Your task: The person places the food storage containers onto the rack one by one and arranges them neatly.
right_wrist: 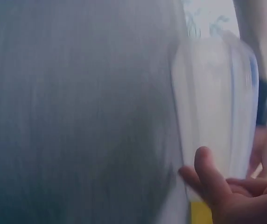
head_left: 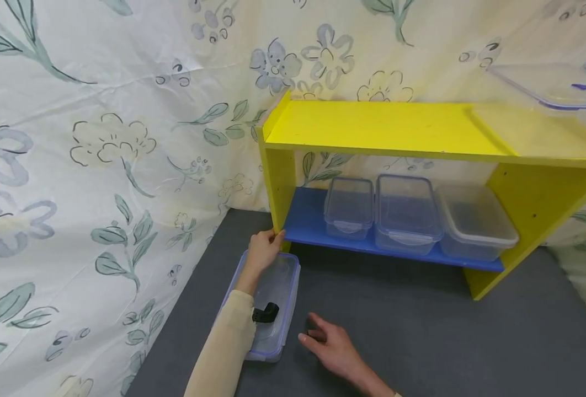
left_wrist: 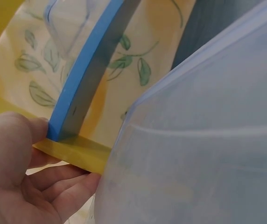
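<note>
At the front edge of the yellow shelf's left side panel (head_left: 280,187), my left hand (head_left: 263,253) grips the wood with thumb and fingers. The left wrist view shows the thumb by the end of the blue shelf board (left_wrist: 84,70) and the fingers (left_wrist: 73,186) against the panel's edge. Beneath that forearm, a clear lidded plastic container (head_left: 275,320) lies on the dark table. My right hand (head_left: 335,350) hovers to its right, fingers loosely bent and holding nothing. Blur in the right wrist view softens the container (right_wrist: 213,107) beyond the right hand (right_wrist: 241,196).
Clear containers stand in a row on the blue board: a narrow one (head_left: 350,207), a wider one (head_left: 407,212) and a whitish one (head_left: 477,218). A large clear container (head_left: 546,88) sits on the yellow top at right. Patterned fabric (head_left: 109,138) hangs behind and left.
</note>
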A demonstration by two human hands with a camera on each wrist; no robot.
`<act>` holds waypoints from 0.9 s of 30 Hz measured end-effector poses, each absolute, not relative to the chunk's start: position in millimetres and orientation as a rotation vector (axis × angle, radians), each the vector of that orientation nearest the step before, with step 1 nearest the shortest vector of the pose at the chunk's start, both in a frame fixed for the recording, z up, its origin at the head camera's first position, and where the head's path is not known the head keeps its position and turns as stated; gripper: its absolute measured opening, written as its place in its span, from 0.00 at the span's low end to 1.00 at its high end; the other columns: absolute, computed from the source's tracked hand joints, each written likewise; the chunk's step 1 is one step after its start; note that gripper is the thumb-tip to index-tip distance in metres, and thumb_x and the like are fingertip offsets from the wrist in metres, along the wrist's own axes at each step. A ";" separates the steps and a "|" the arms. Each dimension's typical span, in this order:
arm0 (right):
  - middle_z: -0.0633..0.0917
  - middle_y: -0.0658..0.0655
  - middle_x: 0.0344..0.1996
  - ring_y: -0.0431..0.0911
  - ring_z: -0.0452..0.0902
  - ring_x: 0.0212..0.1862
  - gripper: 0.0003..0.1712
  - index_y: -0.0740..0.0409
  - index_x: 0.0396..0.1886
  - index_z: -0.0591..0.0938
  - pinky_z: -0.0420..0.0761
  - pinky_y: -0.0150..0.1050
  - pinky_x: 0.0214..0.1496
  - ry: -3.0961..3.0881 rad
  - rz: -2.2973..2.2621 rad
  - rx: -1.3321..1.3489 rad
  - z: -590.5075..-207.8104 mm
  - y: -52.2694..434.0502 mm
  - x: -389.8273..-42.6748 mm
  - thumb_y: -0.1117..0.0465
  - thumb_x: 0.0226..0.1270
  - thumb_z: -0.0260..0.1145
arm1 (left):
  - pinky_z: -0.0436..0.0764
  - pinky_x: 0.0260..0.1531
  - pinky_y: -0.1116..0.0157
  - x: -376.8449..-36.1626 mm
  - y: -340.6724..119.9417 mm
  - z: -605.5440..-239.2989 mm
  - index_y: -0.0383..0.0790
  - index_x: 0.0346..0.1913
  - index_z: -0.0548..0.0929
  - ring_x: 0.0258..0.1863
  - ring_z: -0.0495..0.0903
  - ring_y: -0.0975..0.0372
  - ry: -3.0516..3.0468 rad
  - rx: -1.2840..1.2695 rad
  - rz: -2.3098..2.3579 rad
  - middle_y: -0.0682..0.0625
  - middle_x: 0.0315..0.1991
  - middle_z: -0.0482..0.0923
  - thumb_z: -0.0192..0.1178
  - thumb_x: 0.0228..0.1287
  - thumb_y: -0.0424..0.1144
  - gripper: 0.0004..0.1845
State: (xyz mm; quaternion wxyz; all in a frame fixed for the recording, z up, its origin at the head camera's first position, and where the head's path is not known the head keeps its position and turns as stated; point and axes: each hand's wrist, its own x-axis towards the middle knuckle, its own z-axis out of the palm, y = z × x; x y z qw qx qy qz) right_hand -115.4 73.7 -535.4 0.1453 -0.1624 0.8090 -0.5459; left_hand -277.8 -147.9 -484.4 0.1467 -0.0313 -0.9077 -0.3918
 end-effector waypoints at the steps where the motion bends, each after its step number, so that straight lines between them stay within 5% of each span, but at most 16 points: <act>1: 0.73 0.70 0.65 0.58 0.81 0.56 0.39 0.69 0.68 0.67 0.83 0.43 0.49 2.284 -1.569 -0.443 -536.3 69.1 -112.4 0.47 0.68 0.63 | 0.59 0.14 0.67 -277.7 -147.8 -485.2 0.42 0.22 0.78 0.11 0.62 0.62 -2.613 -0.089 -1.132 0.53 0.13 0.66 0.54 0.71 0.52 0.21; 8: 0.85 0.62 0.43 0.48 0.84 0.37 0.29 0.68 0.56 0.75 0.81 0.41 0.36 2.045 -1.747 -0.176 -540.4 39.6 -96.8 0.51 0.65 0.67 | 0.60 0.14 0.67 -277.4 -147.4 -486.0 0.41 0.24 0.80 0.12 0.63 0.62 -2.617 -0.069 -1.121 0.53 0.13 0.67 0.55 0.70 0.51 0.21; 17: 0.82 0.51 0.28 0.42 0.83 0.30 0.14 0.61 0.40 0.74 0.82 0.37 0.33 1.710 -1.867 -0.117 -552.7 24.8 -93.9 0.56 0.66 0.67 | 0.59 0.14 0.67 -277.4 -145.9 -485.7 0.42 0.23 0.80 0.12 0.63 0.62 -2.620 -0.052 -1.131 0.54 0.13 0.66 0.55 0.70 0.52 0.21; 21: 0.82 0.53 0.32 0.42 0.80 0.32 0.20 0.64 0.45 0.75 0.80 0.37 0.33 1.848 -1.894 -0.084 -550.7 22.0 -95.6 0.54 0.64 0.69 | 0.59 0.14 0.67 -278.1 -145.2 -484.4 0.41 0.23 0.80 0.12 0.62 0.62 -2.610 -0.062 -1.146 0.54 0.13 0.65 0.55 0.70 0.52 0.21; 27: 0.78 0.62 0.58 0.52 0.77 0.54 0.35 0.62 0.65 0.72 0.79 0.36 0.42 2.277 -1.779 -0.194 -551.9 14.5 -96.7 0.47 0.64 0.68 | 0.59 0.14 0.67 -278.9 -145.6 -484.1 0.40 0.25 0.81 0.12 0.62 0.63 -2.618 -0.050 -1.146 0.54 0.13 0.65 0.55 0.70 0.52 0.21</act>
